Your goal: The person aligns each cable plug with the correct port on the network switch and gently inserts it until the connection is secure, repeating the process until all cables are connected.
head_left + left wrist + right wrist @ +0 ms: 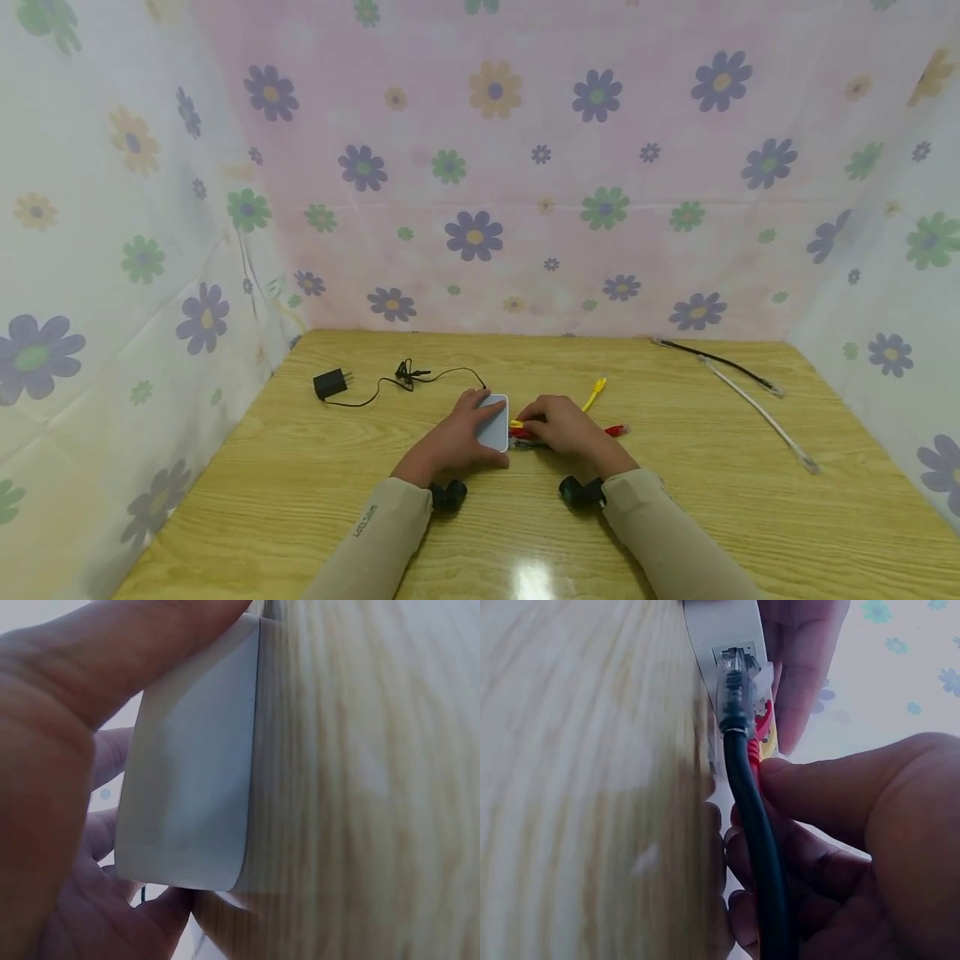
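Observation:
My left hand (461,433) holds a small white network switch (492,429) on the table, thumb at the near side and fingers over its top and far side. At the switch's right side my right hand (566,429) pinches the yellow network cable (595,394) close to its plug. Beside it run a red network cable (617,431) and a black network cable (761,840). In the right wrist view, the black cable's clear plug (735,694) sits at a port, with the red plug (763,720) and yellow plug (769,744) behind. How deep they sit is partly hidden.
A black power adapter (330,383) lies at the left, its thin cord (408,377) running to the switch's far side. Toward the right lie another black cable (720,360) and a white cable (761,412). Flower-patterned cloth (525,192) encloses the wooden table (300,467).

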`<state>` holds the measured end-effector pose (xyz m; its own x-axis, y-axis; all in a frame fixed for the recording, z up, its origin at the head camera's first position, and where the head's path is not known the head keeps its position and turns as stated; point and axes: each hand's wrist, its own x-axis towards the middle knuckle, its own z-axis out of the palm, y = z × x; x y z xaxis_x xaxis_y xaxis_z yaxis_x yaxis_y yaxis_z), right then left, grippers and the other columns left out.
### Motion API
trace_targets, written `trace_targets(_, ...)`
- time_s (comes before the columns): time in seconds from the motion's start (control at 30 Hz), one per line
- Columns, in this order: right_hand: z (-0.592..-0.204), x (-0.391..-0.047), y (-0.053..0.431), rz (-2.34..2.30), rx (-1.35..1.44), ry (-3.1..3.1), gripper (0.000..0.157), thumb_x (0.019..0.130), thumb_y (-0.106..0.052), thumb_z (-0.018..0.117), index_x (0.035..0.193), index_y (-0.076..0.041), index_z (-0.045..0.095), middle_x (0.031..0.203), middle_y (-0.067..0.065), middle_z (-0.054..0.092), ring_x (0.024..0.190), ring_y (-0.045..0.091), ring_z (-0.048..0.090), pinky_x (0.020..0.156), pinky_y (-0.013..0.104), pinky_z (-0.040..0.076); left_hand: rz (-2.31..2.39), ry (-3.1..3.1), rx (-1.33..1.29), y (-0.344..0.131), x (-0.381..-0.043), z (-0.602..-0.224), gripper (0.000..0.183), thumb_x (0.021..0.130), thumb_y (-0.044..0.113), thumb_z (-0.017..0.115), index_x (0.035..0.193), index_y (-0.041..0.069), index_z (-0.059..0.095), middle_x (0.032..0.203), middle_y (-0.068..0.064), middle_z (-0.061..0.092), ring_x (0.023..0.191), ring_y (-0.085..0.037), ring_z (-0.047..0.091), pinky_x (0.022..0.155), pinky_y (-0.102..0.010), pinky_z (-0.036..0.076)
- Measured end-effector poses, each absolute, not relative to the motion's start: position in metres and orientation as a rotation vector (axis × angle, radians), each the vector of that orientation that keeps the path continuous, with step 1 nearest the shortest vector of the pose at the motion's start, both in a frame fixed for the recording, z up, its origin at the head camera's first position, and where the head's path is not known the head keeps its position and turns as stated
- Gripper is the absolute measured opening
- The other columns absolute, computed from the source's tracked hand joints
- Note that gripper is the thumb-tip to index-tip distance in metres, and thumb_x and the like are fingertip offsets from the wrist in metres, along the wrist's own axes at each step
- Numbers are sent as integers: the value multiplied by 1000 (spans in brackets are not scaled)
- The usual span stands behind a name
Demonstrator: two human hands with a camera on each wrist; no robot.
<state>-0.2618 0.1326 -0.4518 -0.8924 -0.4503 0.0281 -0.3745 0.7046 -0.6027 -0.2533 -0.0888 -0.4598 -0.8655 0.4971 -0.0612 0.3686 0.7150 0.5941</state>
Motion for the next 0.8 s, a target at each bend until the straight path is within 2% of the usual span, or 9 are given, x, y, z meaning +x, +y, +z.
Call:
trace_targets(0.33,-451,-264,144,-961,-704,2810,17,96,-18,61,106,-16,75,103,-2,70,94,14,64,84,38,52,893,2688,689,-89,-252,-460,90,77,47,80,152,27,35,163,-7,15,150,-36,6,97,-51,42)
trace_targets(0.57,-450,-266,159,-973,-646,2821,17,97,-19,59,105,-18,74,103,-3,69,91,12,63,81,36,52,909,2686,689,-90,-253,-461,91,76,48,80,152,26,35,162,-7,15,150,-38,5,96,-52,43)
trace_targets(0.8,-444,-263,176,-1003,-608,2835,19,98,-19,58,108,-14,73,104,0,69,86,11,62,76,35,51,919,2678,686,-90,-253,-460,91,76,47,80,152,25,36,162,-8,16,150,-39,4,97,-54,42)
